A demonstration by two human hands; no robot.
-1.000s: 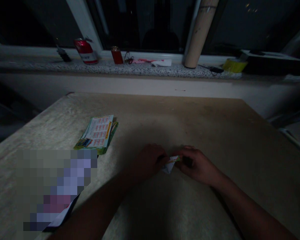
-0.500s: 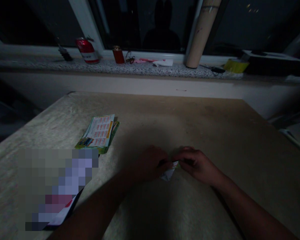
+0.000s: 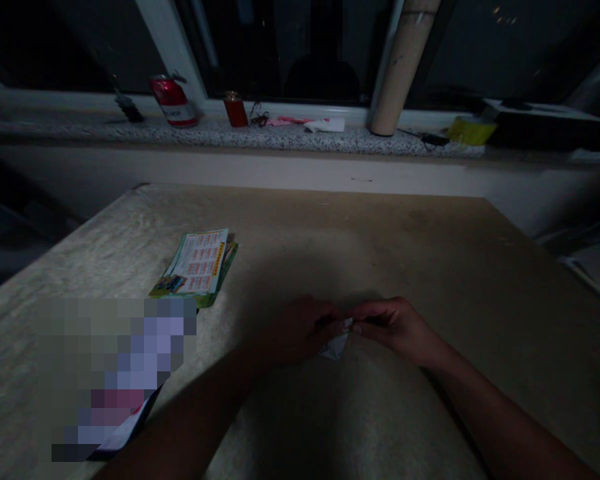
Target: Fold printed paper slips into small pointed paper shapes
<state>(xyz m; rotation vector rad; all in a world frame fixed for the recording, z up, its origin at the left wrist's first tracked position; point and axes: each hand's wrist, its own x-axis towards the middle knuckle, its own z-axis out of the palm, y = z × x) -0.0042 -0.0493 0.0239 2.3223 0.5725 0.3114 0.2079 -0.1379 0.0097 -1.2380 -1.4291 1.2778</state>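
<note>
A small folded piece of paper [image 3: 336, 345], pale with some print on it, is between my hands at the lower middle of the table. My left hand [image 3: 305, 328] pinches it from the left, its fingers partly in shadow. From the right, my right hand [image 3: 393, 328] pinches the paper's upper corner between thumb and forefinger. The fingertips of both hands nearly meet there. To the left lies a stack of printed calendar cards [image 3: 195, 263], out of reach of either hand's fingers. The paper's underside is hidden.
A phone or tablet [image 3: 123, 427], mostly blurred out, lies on the table [image 3: 290, 213] beside my left forearm. Along the stone windowsill [image 3: 205, 137] stand a red can [image 3: 175, 103], an orange jar [image 3: 236, 110], a cardboard tube [image 3: 403, 73] and a yellow tape roll [image 3: 473, 131].
My right hand's fingers have shifted slightly and straightened into a pinch at the paper's upper corner. My left hand has hardly moved.
</note>
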